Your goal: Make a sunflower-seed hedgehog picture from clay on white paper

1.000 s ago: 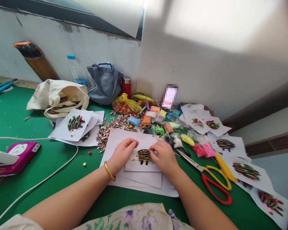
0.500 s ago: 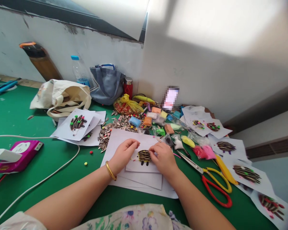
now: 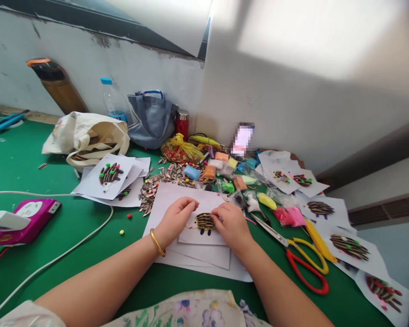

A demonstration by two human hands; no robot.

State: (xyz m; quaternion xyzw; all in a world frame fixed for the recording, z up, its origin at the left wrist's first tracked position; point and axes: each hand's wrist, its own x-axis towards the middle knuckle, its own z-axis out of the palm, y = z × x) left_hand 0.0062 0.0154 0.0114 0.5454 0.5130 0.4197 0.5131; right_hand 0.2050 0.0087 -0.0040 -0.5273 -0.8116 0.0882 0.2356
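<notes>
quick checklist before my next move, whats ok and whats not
1. Striped-seed hedgehog picture between both hands: ok
2. Right hand at the picture's right edge: ok; seed in its fingers: cannot tell
3. Left hand holding something: cannot tell
4. Metal scissors with red and yellow handles clear of hands: ok
5. Green tabletop free of stray balls: not ok, red and yellow

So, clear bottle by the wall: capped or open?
Capped: the blue cap sits on top of the clear bottle, covering its mouth.
</notes>
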